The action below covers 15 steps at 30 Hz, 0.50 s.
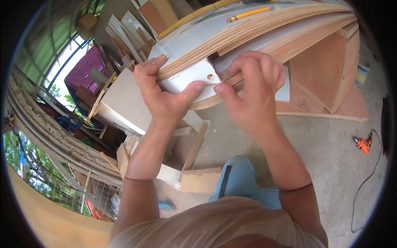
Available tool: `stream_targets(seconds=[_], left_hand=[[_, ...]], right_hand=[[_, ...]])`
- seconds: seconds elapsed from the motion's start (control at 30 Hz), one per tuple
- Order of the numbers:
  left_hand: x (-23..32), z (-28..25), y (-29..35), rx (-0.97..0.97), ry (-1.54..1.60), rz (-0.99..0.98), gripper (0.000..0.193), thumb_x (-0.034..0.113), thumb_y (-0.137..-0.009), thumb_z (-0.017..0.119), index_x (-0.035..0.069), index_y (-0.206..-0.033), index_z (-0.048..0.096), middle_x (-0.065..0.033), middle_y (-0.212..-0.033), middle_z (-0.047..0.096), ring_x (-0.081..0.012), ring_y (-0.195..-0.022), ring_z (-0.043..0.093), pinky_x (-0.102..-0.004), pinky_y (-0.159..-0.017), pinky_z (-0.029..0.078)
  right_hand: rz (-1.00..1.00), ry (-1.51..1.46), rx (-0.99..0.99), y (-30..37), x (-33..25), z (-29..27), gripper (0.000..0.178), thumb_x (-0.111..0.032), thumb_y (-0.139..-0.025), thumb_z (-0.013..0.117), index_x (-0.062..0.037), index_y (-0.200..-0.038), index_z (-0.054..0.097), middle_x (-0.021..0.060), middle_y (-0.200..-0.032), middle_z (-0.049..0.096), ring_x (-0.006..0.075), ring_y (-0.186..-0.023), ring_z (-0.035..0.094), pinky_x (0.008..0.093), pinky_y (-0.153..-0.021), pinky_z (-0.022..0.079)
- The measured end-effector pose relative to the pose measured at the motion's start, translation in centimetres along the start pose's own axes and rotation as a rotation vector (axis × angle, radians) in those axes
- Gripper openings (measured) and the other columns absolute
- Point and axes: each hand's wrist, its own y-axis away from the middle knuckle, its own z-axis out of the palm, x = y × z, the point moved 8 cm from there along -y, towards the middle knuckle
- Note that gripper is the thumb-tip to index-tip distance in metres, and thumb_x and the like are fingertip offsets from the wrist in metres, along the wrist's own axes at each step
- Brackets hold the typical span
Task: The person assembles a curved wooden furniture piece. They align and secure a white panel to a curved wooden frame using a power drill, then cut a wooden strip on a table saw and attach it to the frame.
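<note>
A small white board [186,79] with a round hole near its corner is set between the layered edges of a plywood worktop [206,48]. My left hand [163,93] is closed round the board's left side, its fingers over the worktop edge and its thumb pressed on the white face. At the board's right corner is my right hand [257,93], its thumb tip against the corner and its fingers curled in above a wooden strip. What lies inside those curled fingers is hidden. A yellow pencil [248,15] rests on the worktop's upper surface.
Plywood panels [316,70] form an open box below the worktop at right. An orange power drill [364,145] with a cord lies on the concrete floor. A pale cabinet [128,97] stands at left. Boards [126,35] lean at the back left.
</note>
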Motion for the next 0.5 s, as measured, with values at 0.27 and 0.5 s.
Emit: stream_targets(seconds=[0.27, 0.5], left_hand=[[-0.19, 0.09, 0.05, -0.012, 0.065, 0.047, 0.082, 0.030, -0.055, 0.095, 0.002, -0.117, 0.049, -0.0098, -0.110, 0.048, -0.0243, -0.102, 0.051, -0.0367, -0.091, 0.044], [0.24, 0.02, -0.01, -0.009, -0.031, 0.121, 0.084, 0.048, -0.065, 0.089, 0.002, -0.123, 0.048, -0.0083, -0.113, 0.049, -0.0205, -0.106, 0.051, -0.0354, -0.093, 0.043]], right_hand=[[0.050, -0.031, -0.024, -0.20, 0.12, 0.10, 0.040, -0.022, -0.070, 0.080, -0.0147, -0.099, 0.054, 0.0072, -0.112, 0.050, 0.0289, -0.112, 0.044, 0.0596, -0.098, 0.022], [0.023, -0.003, 0.002, -0.08, 0.12, 0.21, 0.040, -0.023, -0.069, 0.081, -0.0139, -0.098, 0.055, 0.0111, -0.119, 0.048, 0.0294, -0.116, 0.043, 0.0597, -0.099, 0.021]])
